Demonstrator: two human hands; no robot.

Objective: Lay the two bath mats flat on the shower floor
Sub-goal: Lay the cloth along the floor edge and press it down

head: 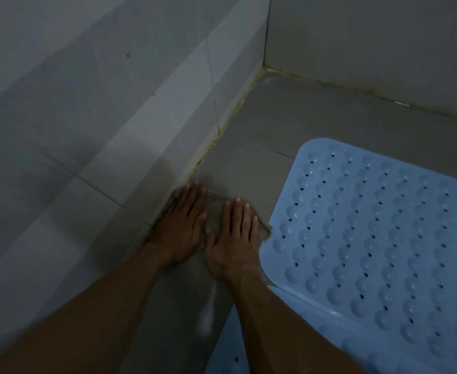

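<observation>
Head view showed 2 hands pressed flat, fingers straight, on a clear, see-through mat [216,220] lying on the grey shower floor [316,122] against the tiled wall [100,117]. The left hand [180,225] lay by the wall edge; the right hand [235,238] lay just beside it, near the clear mat's right edge. A blue mat [384,238] with bumps and holes lay flat to the right, its corner touching or overlapping the clear mat.
</observation>
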